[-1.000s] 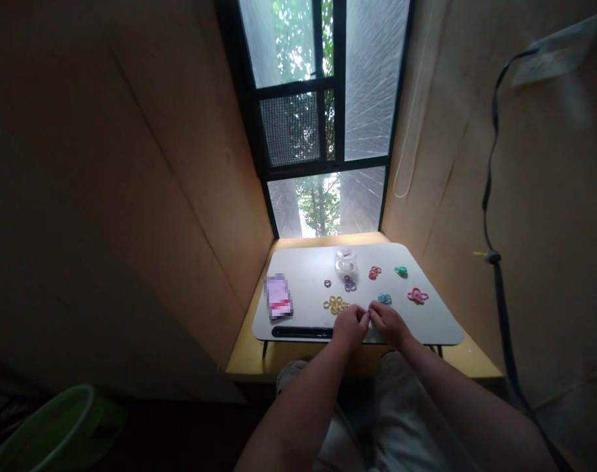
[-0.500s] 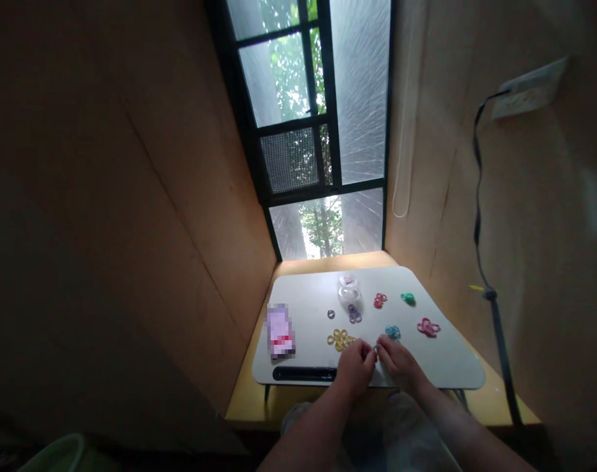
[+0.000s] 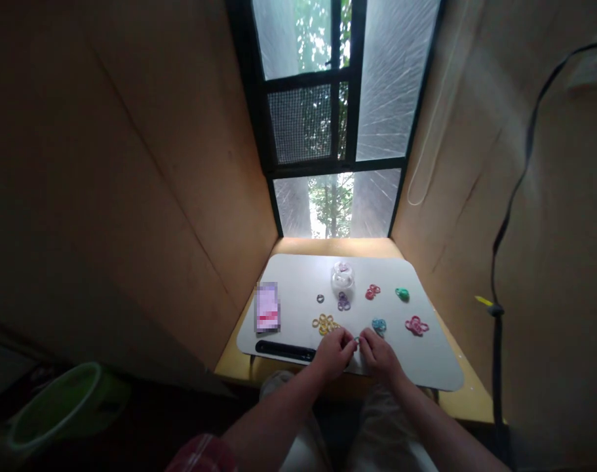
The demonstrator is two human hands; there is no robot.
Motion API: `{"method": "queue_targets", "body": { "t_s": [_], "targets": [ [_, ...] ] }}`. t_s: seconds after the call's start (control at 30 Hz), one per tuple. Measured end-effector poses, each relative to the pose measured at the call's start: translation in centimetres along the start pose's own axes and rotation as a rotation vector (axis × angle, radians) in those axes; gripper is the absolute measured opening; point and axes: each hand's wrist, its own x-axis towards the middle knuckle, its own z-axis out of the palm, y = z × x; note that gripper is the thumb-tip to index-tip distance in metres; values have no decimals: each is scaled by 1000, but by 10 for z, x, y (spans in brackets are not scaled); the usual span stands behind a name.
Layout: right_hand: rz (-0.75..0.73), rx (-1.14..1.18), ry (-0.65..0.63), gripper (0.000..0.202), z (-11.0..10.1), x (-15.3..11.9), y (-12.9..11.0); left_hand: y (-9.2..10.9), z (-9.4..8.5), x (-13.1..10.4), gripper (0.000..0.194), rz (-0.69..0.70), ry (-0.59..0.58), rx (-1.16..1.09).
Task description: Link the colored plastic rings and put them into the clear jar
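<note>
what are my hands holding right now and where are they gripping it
Both hands, left hand and right hand, pinch a small green ring between their fingertips; the exact grip points are too small to tell.

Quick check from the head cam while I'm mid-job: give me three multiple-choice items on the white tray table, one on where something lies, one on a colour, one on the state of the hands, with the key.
1. Where does the yellow ring cluster lie on the tray table?
A. Just beyond the left hand
B. At the far right corner
C. Inside the clear container

2. What colour are the rings nearest the clear container?
A. Orange
B. Purple
C. Black

3. How do the left hand and right hand stand?
A. Far apart, palms flat
B. One raised to the window
C. Close together, fingertips meeting at a small ring

Key: 1 A, the yellow cluster sits just past the left knuckles. 2 B, the purple rings lie right at the container's near side. 3 C, both hands pinch at one small ring at the tray's near edge.
</note>
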Motion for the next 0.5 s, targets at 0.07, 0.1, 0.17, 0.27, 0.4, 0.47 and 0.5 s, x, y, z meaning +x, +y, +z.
{"method": "queue_targets", "body": {
  "t_s": [0.07,0.1,0.17,0.27,0.4,0.47,0.5],
  "targets": [
    [3,-2,-16,25,-1,1,1,0,0,1,18,-1,2,4],
    [3,0,-23,25,-1,1,1,-1,0,2,17,-3,2,6],
    [8,8,-29,26,-2,2,2,-1,0,3,17,-4,-10,7],
    [8,17,-22,26,-1,2,3,-2,-2,5,17,-15,-41,4],
    [-7,11,-32,27,-1,2,2,-2,-4,6,17,-41,-83,-23],
    [-10,-1,-38,26,-2,2,0,-1,-5,6,17,-37,-81,-51],
    [-10,-6,-41,26,-3,2,-1,-1,-5,6,17,-38,-76,-73]
  ]
}}
